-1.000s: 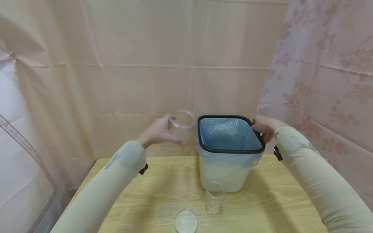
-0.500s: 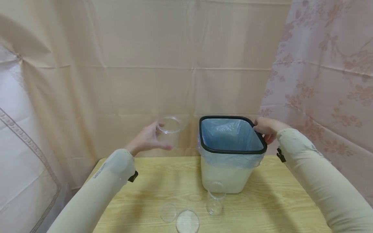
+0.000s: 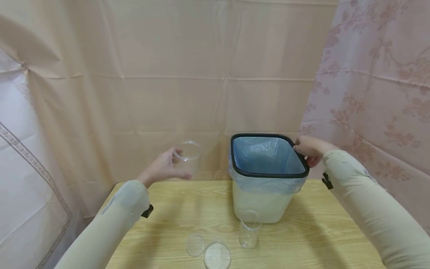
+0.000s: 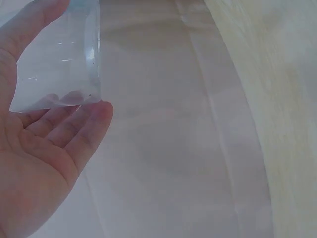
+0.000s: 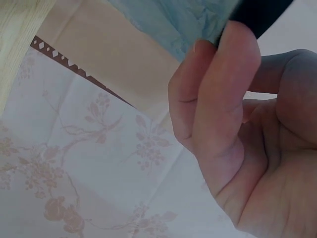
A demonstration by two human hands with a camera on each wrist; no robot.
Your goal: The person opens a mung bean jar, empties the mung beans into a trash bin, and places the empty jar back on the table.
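Held up over the far left of the table, a clear jar (image 3: 187, 158) is gripped by my left hand (image 3: 164, 167), thumb on one side and fingers on the other. In the left wrist view the jar (image 4: 59, 64) shows see-through walls, with the fingers curled along its bottom edge. My right hand (image 3: 309, 147) pinches the black rim (image 3: 268, 175) of a cream trash bin (image 3: 258, 203) at its right side. A blue bag (image 3: 262, 153) lines the bin and folds over outside. In the right wrist view, bent fingers (image 5: 223, 94) hook at the dark rim.
In front of the bin stands a clear cup (image 3: 248, 237). Two clear round lids (image 3: 217, 257) lie near the front of the wooden table (image 3: 174, 213). A beige curtain (image 3: 168, 74) hangs right behind the table, and a pink floral one (image 3: 379, 93) on the right.
My left hand has moved left and slightly down with the jar, away from the bin. My right hand keeps its hold on the rim.
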